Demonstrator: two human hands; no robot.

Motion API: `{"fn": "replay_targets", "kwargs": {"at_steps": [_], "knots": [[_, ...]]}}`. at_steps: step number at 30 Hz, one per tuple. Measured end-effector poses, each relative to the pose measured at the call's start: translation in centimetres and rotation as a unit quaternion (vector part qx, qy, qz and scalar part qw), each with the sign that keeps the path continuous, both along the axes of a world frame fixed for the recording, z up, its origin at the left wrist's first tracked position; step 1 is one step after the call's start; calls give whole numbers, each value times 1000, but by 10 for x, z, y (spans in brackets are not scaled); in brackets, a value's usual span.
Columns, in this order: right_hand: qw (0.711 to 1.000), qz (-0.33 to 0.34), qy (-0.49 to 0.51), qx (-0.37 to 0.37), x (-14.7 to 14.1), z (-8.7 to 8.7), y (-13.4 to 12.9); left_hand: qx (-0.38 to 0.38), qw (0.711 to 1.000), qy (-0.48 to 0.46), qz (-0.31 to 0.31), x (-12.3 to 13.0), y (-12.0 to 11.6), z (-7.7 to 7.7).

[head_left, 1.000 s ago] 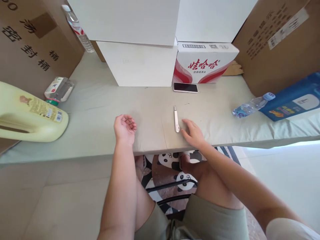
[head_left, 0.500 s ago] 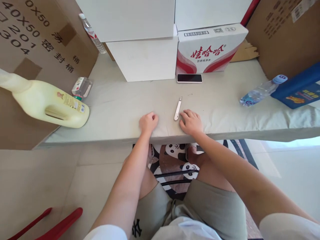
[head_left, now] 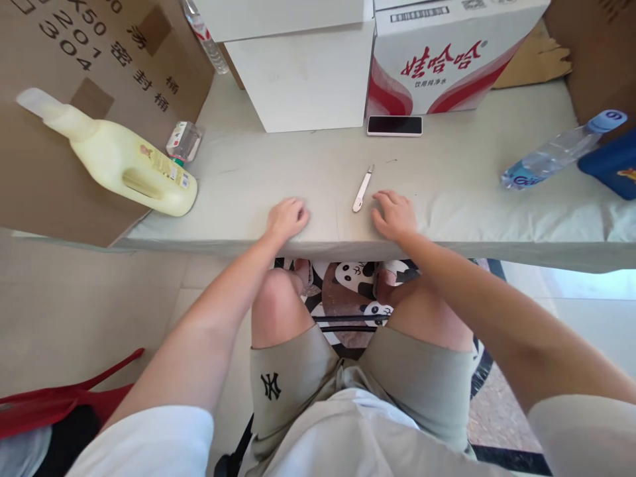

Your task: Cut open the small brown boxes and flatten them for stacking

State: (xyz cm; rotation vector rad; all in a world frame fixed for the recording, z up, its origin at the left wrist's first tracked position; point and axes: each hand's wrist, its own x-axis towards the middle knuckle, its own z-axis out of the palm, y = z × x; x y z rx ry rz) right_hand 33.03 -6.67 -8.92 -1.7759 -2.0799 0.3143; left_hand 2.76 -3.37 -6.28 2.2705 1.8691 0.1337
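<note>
My left hand (head_left: 288, 219) rests on the cloth-covered table (head_left: 238, 172) near its front edge. Its fingers are curled into a loose fist, and nothing shows in them. To the right, my right hand (head_left: 395, 215) lies on the cloth with fingers slightly bent and thumb apart, holding nothing. Between the hands, closer to the right one, lies a slim white-handled tool (head_left: 364, 189) that looks like a small craft knife. Its narrow metal tip points away from me, and neither hand touches it. A phone (head_left: 395, 126) with a dark screen lies beyond it.
White cartons (head_left: 303, 86) and a red-and-white carton (head_left: 437, 73) stand at the back. On the left are a yellow jug (head_left: 134, 169), a small clear bottle (head_left: 183, 141) and a brown box (head_left: 99, 179). A water bottle (head_left: 556, 156) lies at right beside a blue box (head_left: 613, 165).
The view has shifted, so the table things sit higher in the picture. My left hand has moved slightly left, away from the white tool. The right hand stays beside the tool.
</note>
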Motion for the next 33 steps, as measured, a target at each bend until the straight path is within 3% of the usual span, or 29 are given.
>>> {"fn": "replay_targets", "kwargs": {"at_steps": [3, 5, 8, 12, 33], "knots": [[999, 21, -34, 25, 42, -1, -6, 36, 999, 7, -6, -47, -6, -2], [998, -5, -59, 25, 68, -3, -12, 36, 999, 6, 7, -73, -10, -8], [995, -57, -80, 14, 86, -6, -18, 57, 998, -8, 30, -90, -17, -19], [991, -77, -105, 2, 81, -5, -20, 75, 996, -14, 47, -88, -21, -25], [991, -79, -108, 27, 78, -5, -21, 63, 997, -23, 46, -82, -24, -21]]}}
